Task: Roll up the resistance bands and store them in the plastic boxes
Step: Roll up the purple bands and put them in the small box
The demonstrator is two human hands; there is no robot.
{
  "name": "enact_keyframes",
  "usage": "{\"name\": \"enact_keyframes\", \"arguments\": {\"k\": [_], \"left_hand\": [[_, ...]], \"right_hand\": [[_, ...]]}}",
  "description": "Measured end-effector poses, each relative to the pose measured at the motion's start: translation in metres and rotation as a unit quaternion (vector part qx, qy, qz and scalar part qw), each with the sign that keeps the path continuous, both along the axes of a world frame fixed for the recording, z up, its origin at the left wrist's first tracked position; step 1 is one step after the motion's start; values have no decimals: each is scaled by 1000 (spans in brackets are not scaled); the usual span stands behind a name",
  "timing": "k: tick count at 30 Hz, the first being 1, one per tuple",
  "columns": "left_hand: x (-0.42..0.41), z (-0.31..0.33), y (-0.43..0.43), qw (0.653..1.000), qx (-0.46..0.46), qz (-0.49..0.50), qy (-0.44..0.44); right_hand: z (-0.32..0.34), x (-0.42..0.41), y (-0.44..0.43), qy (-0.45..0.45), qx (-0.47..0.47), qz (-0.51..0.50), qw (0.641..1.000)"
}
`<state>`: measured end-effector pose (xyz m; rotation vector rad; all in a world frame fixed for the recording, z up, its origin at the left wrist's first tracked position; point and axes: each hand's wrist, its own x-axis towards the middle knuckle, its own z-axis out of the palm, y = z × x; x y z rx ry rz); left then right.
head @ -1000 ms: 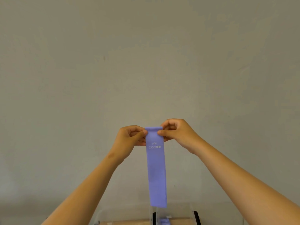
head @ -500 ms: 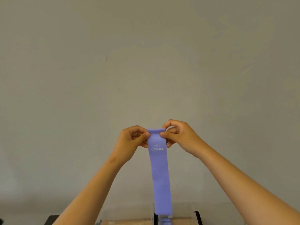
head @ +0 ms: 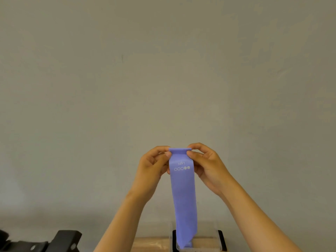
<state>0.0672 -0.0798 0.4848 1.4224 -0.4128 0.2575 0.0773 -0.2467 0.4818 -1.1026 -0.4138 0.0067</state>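
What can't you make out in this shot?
Head view:
Lower end of the purple band: blurred at the clear plastic box; inside or not, unclear.
Box contents: cut by bottom edge.
The black object, lower left: cut off, unidentifiable.
Fingers of left hand and right hand: behind the band.

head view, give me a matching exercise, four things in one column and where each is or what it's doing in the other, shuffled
Things
1. left hand
2. right hand
3. purple band
4. clear plastic box

States
a. stands at the bottom edge of the view, at the band's lower end
b. pinches the band's top right edge
c. hangs lengthwise, white print near its top
d. pinches the band's top left edge

Pairs: 1-d, 2-b, 3-c, 4-a
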Motion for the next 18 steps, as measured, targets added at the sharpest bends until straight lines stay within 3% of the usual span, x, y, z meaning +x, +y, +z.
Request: {"name": "enact_keyframes", "arguments": {"k": [6, 10, 12, 14, 18], "left_hand": [[-11, -15, -6, 985, -131, -93, 60], [-12, -22, -4, 982, -140, -106, 67], [-12, -23, -1, 984, -147, -90, 52], [-12, -24, 3, 992, -106, -64, 17], [-14, -20, 7, 993, 86, 70, -49]], "right_hand": [[-18, -9, 8, 43, 86, 75, 993], [-17, -13, 6, 31, 73, 62, 995], [-13, -16, 4, 1, 22, 33, 999], [-10, -19, 3, -37, -66, -6, 997], [-9, -19, -1, -80, -201, -92, 972]]}}
